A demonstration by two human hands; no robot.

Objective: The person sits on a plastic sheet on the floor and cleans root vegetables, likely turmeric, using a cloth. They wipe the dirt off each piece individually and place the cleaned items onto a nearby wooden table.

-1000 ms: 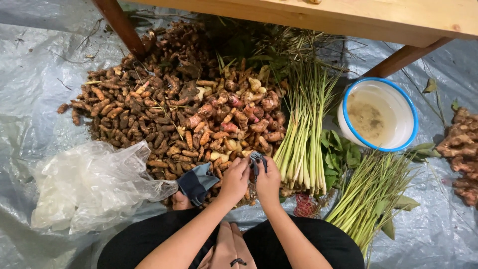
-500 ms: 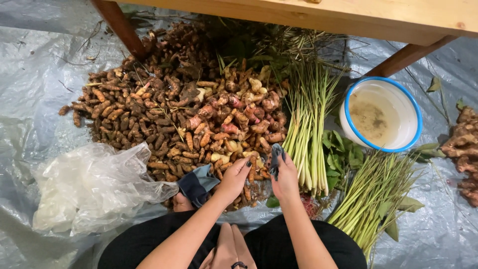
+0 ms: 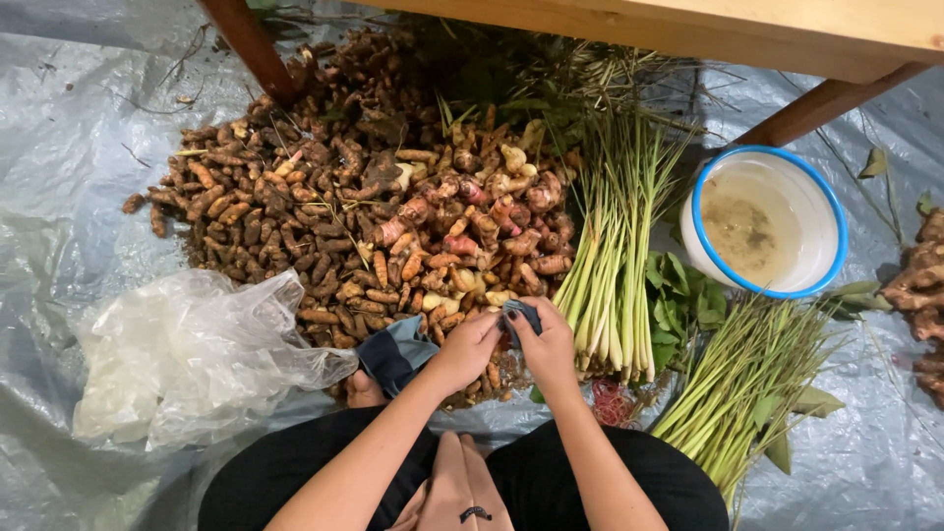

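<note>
In the lower middle of the frame, the left hand (image 3: 470, 346) and the right hand (image 3: 547, 344) pinch with closed fingers a small dark cloth (image 3: 521, 315), just before the pile of roots (image 3: 364, 226), beside the lemongrass (image 3: 615, 265).

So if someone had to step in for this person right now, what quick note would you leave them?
Left hand and right hand: together in front of the lap, both gripping a small dark cloth item between the fingers.
Nearby: pile of brown and pinkish roots just ahead, lemongrass bundle to the right, blue-rimmed bowl of cloudy water beyond, crumpled clear plastic bag on the left.
Done: roots heaped on the sheet.
Left: cannot tell; the cloth is in hand.
</note>
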